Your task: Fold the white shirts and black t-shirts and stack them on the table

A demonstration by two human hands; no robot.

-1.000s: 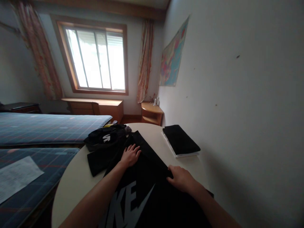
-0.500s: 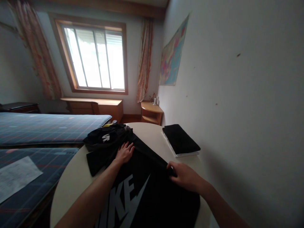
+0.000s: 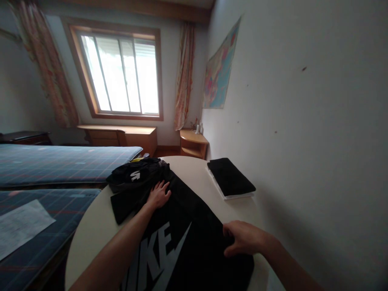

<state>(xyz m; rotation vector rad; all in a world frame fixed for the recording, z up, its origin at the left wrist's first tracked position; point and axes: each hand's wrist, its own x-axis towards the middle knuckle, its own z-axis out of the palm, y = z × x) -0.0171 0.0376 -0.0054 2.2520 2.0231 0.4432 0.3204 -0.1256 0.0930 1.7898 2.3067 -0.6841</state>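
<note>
A black top (image 3: 200,242) with large grey NIKE lettering lies spread on a round cream table (image 3: 87,238). Its upper end is bunched at the far left, with a white mark showing on the dark cloth, and a sleeve-like piece sticks out there. My left hand (image 3: 158,195) rests flat on the upper part, fingers spread. At the garment's right edge is my right hand (image 3: 242,238), its thumb and fingers apart with dark cloth showing between and below them. Whether its fingertips touch the cloth is hard to see.
A black folded item on a white one (image 3: 232,178) lies at the table's right, close to the wall. Left of the table stand beds with blue plaid mattresses (image 3: 60,161), one bearing a paper sheet (image 3: 26,224). A desk (image 3: 139,135) and corner shelf (image 3: 194,139) stand behind.
My right hand has moved right and slightly nearer, and its pinch has opened. The garment's right edge, folded and raised before, now lies flatter and further out. My left hand stays put.
</note>
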